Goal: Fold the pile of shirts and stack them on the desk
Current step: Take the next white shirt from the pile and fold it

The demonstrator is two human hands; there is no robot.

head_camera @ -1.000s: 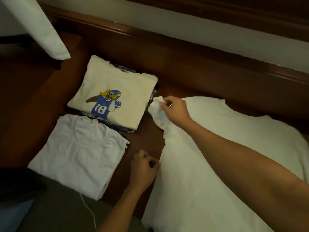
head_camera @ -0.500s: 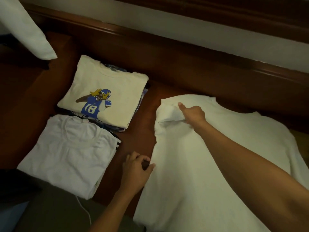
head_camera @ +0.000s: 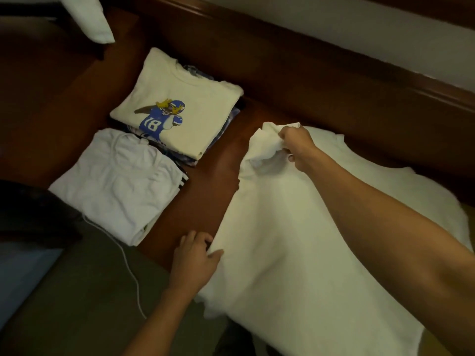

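A white T-shirt (head_camera: 282,240) lies spread on the desk (head_camera: 210,181). The right hand (head_camera: 295,143) grips its bunched sleeve (head_camera: 264,145). The left hand (head_camera: 195,260) pinches its side near the front edge.

Likely a bedroom at home: dark wood desk (head_camera: 205,199), wood rail (head_camera: 321,51) along pale wall (head_camera: 359,19), folded shirts (head_camera: 203,98), seemingly a pillow (head_camera: 90,19).

The number "18" stands on the cream folded shirt (head_camera: 185,109)'s football-player print.
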